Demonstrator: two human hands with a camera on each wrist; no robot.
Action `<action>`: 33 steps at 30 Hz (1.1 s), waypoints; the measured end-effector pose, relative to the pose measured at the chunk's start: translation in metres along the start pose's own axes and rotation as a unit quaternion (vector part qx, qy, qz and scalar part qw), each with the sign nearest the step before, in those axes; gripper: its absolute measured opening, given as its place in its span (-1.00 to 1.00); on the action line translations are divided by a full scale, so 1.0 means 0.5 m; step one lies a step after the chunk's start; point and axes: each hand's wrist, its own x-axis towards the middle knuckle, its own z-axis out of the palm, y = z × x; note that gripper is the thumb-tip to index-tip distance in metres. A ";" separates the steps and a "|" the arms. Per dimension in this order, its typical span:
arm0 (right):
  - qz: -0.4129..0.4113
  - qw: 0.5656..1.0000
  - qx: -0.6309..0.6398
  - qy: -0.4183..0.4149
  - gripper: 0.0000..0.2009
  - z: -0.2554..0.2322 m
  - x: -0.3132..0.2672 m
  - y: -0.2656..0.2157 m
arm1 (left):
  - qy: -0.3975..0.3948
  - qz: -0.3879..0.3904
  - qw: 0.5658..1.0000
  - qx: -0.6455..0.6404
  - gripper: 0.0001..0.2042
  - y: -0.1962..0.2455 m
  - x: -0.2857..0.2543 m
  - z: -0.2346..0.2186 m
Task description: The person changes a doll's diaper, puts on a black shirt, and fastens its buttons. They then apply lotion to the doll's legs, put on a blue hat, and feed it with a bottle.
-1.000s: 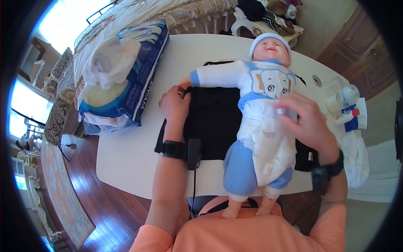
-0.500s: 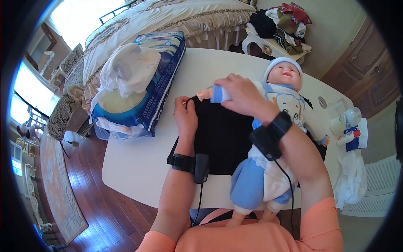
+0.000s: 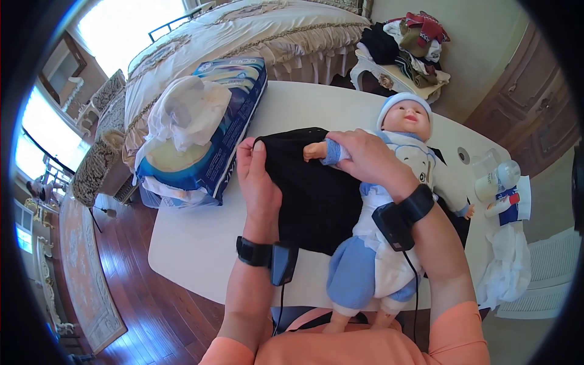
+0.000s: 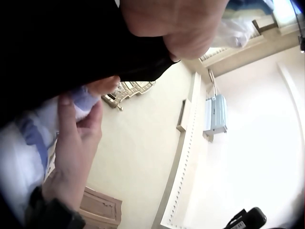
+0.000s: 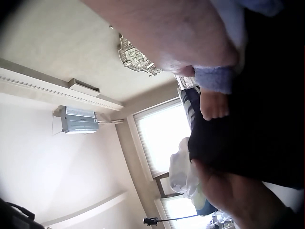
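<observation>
A doll [image 3: 401,152] in a white and blue outfit and cap lies face up on the table, partly over a black cloth [image 3: 316,201]. My left hand [image 3: 258,182] pinches the cloth's upper left corner and holds it raised. With my right hand [image 3: 371,155] I grip the blue cuff [image 3: 333,152] of the doll's sleeve; the doll's small hand [image 3: 314,151] sticks out beyond it, over the cloth. In the right wrist view the doll's hand [image 5: 213,104] shows against the black cloth [image 5: 257,129].
A blue diaper pack [image 3: 234,131] with a crumpled white item [image 3: 188,109] on it lies at the table's left. At the right are a bottle [image 3: 486,187], a red-capped tube [image 3: 502,205] and white cloth [image 3: 506,267]. Clothes [image 3: 417,42] are piled on a stand behind.
My right hand has gone from the doll's middle to its sleeve cuff. The cloth's corner has been lifted by my left hand, and the doll's arm has shifted toward its body.
</observation>
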 end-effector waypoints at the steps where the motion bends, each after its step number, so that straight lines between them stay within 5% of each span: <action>1: 0.010 0.999 -0.020 -0.036 -0.59 -0.003 0.000 -0.001 | -0.048 0.039 0.998 -0.005 -0.89 0.006 -0.003 0.003; 4: 0.046 0.986 -0.116 -0.109 -0.64 0.018 0.008 -0.011 | -0.084 0.099 0.990 0.062 -0.93 0.040 -0.038 0.061; 5: 0.072 0.967 -0.195 -0.149 -0.70 0.029 0.010 -0.009 | -0.128 0.095 0.981 0.112 -0.90 0.051 -0.064 0.083; 10: 0.061 0.969 -0.191 -0.142 -0.72 0.057 -0.006 0.011 | -0.403 0.091 0.881 0.230 -0.87 0.038 -0.183 0.179; 12: 0.058 0.970 -0.184 -0.146 -0.73 0.057 -0.010 0.012 | -0.451 0.052 0.861 0.229 -0.87 0.006 -0.181 0.204; 17: 0.051 0.978 -0.134 -0.149 -0.74 0.053 -0.020 0.021 | -0.494 0.107 0.810 0.297 -0.85 -0.011 -0.171 0.210; 20: 0.046 0.989 -0.059 -0.131 -0.74 0.041 -0.029 0.031 | -0.466 -0.007 0.856 0.222 -0.86 0.010 -0.163 0.189; 22: 0.037 0.993 0.051 -0.098 -0.74 0.023 -0.043 0.044 | -0.429 0.047 0.882 0.192 -0.87 0.012 -0.162 0.168; 24: 0.040 0.965 0.255 -0.051 -0.73 0.012 -0.053 0.059 | -0.387 0.001 0.905 0.177 -0.90 0.011 -0.168 0.141; 26: 0.091 0.857 0.508 -0.010 -0.72 0.004 -0.062 0.070 | -0.349 -0.124 0.926 0.066 -0.87 0.002 -0.184 0.111; 28: 0.242 0.595 0.765 0.046 -0.65 -0.022 -0.055 0.037 | -0.258 -0.121 0.955 0.084 -0.83 -0.021 -0.192 0.088; 32: 0.304 0.618 0.716 0.114 -0.62 -0.066 -0.082 0.039 | -0.104 -0.148 0.965 0.192 -0.82 -0.080 -0.148 0.020; 33: 0.314 0.661 0.669 0.133 -0.61 -0.070 -0.083 0.044 | -0.068 -0.179 0.956 0.224 -0.79 -0.089 -0.139 0.007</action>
